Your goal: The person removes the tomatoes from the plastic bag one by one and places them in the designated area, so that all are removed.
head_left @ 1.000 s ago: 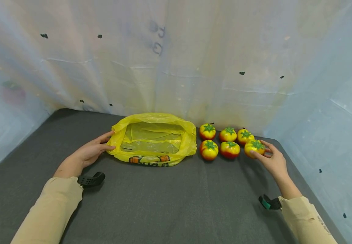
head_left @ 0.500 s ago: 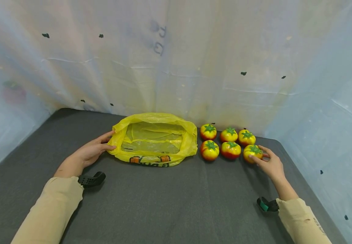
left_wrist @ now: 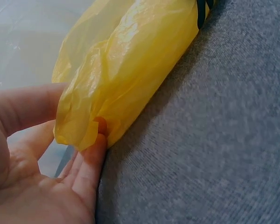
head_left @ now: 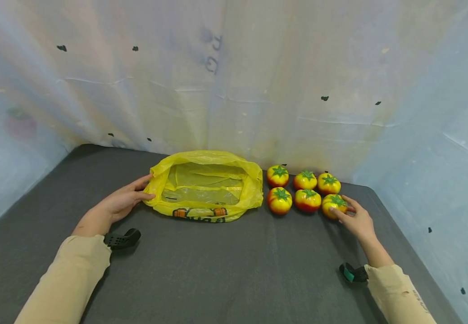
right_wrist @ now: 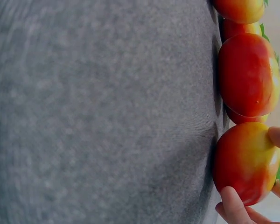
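A yellow plastic bag [head_left: 254, 180] lies on the dark cloth with its mouth spread, showing a bare inside. At its left end my left hand [head_left: 122, 200] holds the rim; the left wrist view has thumb and fingers on either side of the crumpled plastic [left_wrist: 79, 116]. My right hand [head_left: 359, 220] grips a yellow-and-red tomato [head_left: 333, 207] with a green star-shaped top. This tomato is at the right end of the front row, right down at the cloth in the right wrist view. Beside it sits another front-row tomato [head_left: 307, 201].
More tomatoes make up the two rows: a front-left one [head_left: 279, 200] close to the bag, and back ones at left [head_left: 277, 176], middle [head_left: 305, 180] and right [head_left: 329, 183]. A pale plastic sheet [head_left: 234, 90] rises behind the dark-covered table [head_left: 217, 270].
My right hand has lowered its tomato and brought it slightly left, into line with the front row. The left hand and the bag have stayed put.
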A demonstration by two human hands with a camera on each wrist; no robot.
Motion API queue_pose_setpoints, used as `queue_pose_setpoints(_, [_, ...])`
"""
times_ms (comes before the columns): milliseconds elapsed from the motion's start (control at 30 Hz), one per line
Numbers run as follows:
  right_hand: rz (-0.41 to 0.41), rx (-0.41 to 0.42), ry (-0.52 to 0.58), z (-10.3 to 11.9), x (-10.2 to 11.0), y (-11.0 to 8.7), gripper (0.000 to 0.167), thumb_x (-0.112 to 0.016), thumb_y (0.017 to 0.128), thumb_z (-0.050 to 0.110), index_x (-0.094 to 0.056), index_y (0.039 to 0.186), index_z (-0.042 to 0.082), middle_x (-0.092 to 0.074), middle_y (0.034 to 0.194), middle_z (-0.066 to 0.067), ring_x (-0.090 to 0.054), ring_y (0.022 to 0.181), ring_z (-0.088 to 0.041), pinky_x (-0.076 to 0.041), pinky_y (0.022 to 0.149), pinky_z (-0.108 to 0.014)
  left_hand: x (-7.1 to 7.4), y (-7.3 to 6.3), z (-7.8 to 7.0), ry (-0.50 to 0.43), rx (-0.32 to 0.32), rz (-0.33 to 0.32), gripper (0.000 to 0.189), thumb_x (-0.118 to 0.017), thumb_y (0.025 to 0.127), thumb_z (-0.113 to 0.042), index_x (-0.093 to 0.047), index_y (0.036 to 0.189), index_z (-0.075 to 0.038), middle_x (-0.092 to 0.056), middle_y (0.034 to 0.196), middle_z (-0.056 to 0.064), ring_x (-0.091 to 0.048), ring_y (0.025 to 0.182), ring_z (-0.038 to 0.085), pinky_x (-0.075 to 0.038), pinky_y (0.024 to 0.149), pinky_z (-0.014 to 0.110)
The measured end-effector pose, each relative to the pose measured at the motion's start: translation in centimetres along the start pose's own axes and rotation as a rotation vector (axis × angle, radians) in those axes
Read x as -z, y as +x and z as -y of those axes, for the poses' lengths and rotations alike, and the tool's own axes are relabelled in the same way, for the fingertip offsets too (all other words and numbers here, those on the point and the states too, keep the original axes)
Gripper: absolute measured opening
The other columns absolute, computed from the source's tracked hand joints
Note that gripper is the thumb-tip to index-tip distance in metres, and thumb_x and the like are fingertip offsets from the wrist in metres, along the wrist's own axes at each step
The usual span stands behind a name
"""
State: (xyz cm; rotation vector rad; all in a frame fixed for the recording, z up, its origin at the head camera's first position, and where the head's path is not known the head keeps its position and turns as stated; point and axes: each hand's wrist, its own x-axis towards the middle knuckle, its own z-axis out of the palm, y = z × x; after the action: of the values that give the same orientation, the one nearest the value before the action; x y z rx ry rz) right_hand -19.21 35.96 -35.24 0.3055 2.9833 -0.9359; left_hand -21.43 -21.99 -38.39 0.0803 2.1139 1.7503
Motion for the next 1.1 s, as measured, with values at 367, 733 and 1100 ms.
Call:
queue_pose_setpoints(367, [0.012, 0.005, 0.042, 0.3, 0.4, 0.0, 0.084, -0.054, 0.093, 0.051, -0.017, 0.154, 0.006, -0.024, 0.149, -0.036, -0.038, 0.131, -0.048, -0.04, 0.1, -0.057, -0.1, -0.5, -1.6, 0.084, 0.067, -0.01, 0.085, -0.053, 0.099, -0.024, 0.01, 0.153, -0.009, 0.02, 0.156, 0.024, 0.011, 0.143, 0.046, -0.002, 0.113, 0.063])
queue_pose_setpoints(733, [-0.075, -0.052, 0.059, 1.0, 0.7, -0.1, 0.085, -0.056, 0.092, 0.049, -0.018, 0.153, 0.004, -0.017, 0.154, -0.03, -0.033, 0.134, -0.048, -0.036, 0.103, -0.06, -0.4, -1.0, -4.5, 0.403, 0.14, -0.122, 0.08, -0.049, 0.099, -0.039, -0.004, 0.154, -0.003, -0.005, 0.154, 0.035, -0.012, 0.139, 0.053, -0.022, 0.107, 0.066])
queue_pose_setpoints(1100, [-0.362, 0.056, 0.215, 2.0, 0.3, -0.8, 0.057, -0.055, 0.096, 0.028, -0.038, 0.146, 0.006, -0.038, 0.142, -0.024, -0.043, 0.129, -0.04, -0.042, 0.1, -0.053, -1.1, -1.2, -3.9, 0.639, -0.009, -0.273, 0.069, -0.05, 0.098, -0.03, -0.022, 0.148, 0.009, -0.025, 0.138, 0.04, -0.041, 0.116, 0.052, -0.048, 0.084, 0.052])
